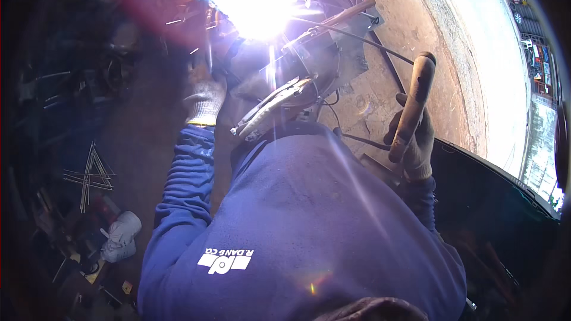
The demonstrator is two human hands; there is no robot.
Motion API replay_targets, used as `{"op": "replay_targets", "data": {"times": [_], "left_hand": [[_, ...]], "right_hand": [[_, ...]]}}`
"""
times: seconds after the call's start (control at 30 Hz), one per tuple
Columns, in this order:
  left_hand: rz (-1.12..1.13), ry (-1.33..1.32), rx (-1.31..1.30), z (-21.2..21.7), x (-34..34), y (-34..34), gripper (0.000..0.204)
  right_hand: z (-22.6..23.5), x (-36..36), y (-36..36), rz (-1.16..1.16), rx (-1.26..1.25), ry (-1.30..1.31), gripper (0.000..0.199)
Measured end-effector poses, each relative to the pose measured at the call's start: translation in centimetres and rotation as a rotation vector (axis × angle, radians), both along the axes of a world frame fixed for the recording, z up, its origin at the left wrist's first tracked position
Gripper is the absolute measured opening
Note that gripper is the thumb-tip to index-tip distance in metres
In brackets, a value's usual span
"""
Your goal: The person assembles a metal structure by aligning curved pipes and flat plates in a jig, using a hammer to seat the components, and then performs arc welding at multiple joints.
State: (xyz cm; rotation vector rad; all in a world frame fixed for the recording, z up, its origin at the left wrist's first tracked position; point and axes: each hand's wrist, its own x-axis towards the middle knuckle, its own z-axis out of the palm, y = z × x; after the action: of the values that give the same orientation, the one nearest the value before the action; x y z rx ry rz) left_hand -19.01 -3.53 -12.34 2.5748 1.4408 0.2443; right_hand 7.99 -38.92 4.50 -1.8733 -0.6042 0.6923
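Note:
My gloved right hand (418, 142) is closed around the brown handle of an electrode holder (421, 80). From its top a thin welding rod (357, 37) runs left toward a blinding white arc (262, 15) that throws sparks. The arc's glare hides the workpiece. My left hand (204, 96), in a light knitted glove, is just below and left of the arc; smoke and shadow cover its fingers, so I cannot tell what it grips. Between the hands lies a metal tool with two long handles, like locking pliers (270, 109).
A wooden-handled tool (354, 13) lies right of the arc. Dark cables (363, 140) cross the brown floor (366, 107). Loose thin rods (89, 177) and a crumpled white glove (122, 236) are at the left. A dark panel (476, 202) stands at the lower right, with sunlit ground beyond.

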Motion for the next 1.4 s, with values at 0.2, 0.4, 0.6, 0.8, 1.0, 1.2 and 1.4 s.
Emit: {"op": "replay_targets", "data": {"times": [0.2,0.4,0.6,0.8,1.0,1.2,1.4], "left_hand": [[-0.162,0.443,0.059,-1.8,-0.7,0.4,0.053],[-0.288,0.526,0.58,-4.8,-1.9,0.1,0.063],[-0.225,-0.032,0.453,-6.3,-2.3,1.2,0.062],[-0.073,-0.068,0.197,-2.9,-1.2,0.5,0.06],[0.017,-0.171,0.061,0.3,-0.2,-0.6,0.06],[-0.003,-0.158,0.084,0.1,-0.4,-0.5,0.06],[0.014,-0.156,0.046,1.3,0.1,-0.9,0.059]], "right_hand": [[-0.2,0.1,-0.3,0.001,-0.038,-0.032,0.094],[1.2,-1.3,1.3,-0.041,0.198,0.145,0.077],[1.1,-0.7,0.9,0.002,0.274,0.162,0.082],[0.8,-1.0,0.8,-0.021,0.254,0.171,0.076],[0.9,-1.1,0.7,-0.039,0.217,0.167,0.073],[0.5,-0.3,0.6,-0.011,0.301,0.076,0.084],[1.2,4.4,0.7,-0.026,0.443,-0.134,0.094]]}}
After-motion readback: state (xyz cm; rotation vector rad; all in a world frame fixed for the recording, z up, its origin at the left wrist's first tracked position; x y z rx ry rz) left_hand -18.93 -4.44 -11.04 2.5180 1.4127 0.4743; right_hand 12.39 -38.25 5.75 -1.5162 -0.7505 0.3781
